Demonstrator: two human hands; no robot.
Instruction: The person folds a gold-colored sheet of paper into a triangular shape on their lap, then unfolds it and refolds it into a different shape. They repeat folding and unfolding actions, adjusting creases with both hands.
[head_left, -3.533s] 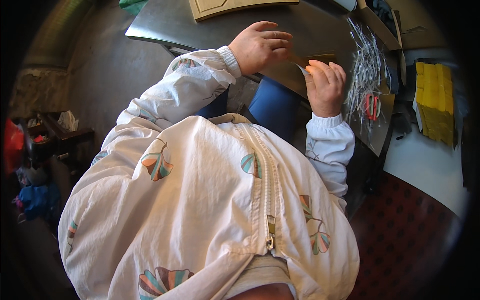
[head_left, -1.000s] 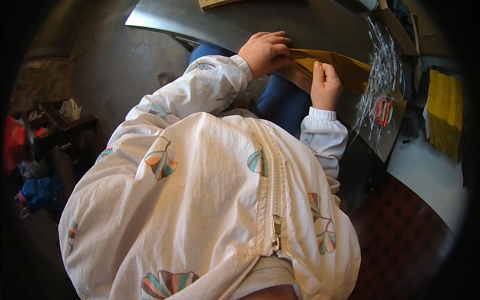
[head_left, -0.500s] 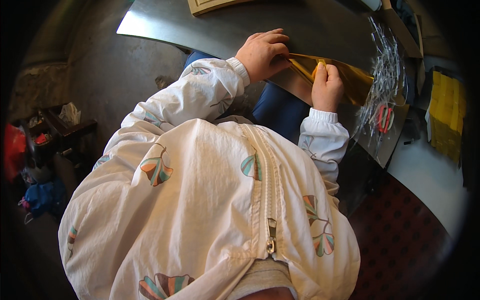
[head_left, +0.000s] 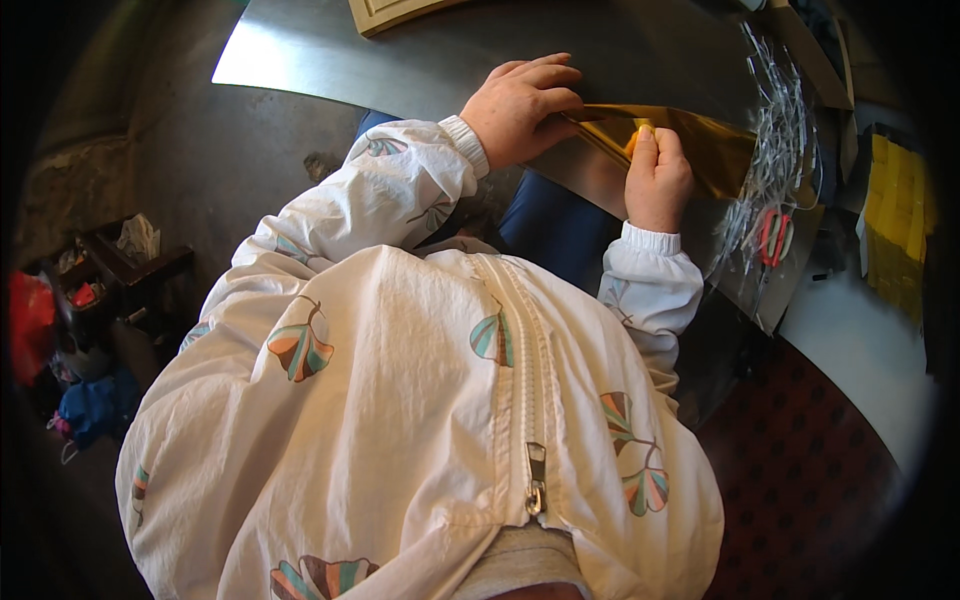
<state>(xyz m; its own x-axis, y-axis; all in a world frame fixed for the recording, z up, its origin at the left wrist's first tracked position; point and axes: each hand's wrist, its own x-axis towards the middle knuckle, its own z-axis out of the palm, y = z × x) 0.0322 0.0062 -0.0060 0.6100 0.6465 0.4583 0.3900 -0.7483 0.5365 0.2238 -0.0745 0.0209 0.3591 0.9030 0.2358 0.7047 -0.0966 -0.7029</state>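
A shiny gold foil sheet, folded or creased along its length, lies at the near edge of the metal-grey table. My left hand is closed on the sheet's left end, thumb against the bent fingers, with the outer fingers stretched over the tabletop. Part of that end is hidden under the hand. The raised near edge of the foil is pinched between thumb and fingers of my right hand. Silvery strands of tinsel lie just beyond the foil's right end, with red-handled scissors below them.
A light wooden panel sits at the table's far edge. Yellow sheets lie at the far right beside a pale surface. On the floor at left stand a dark wooden stool or box with odds and ends, a red bag and a blue bundle.
The view has shifted slightly. Both hands keep their hold on the gold foil, and their grip looks almost the same.
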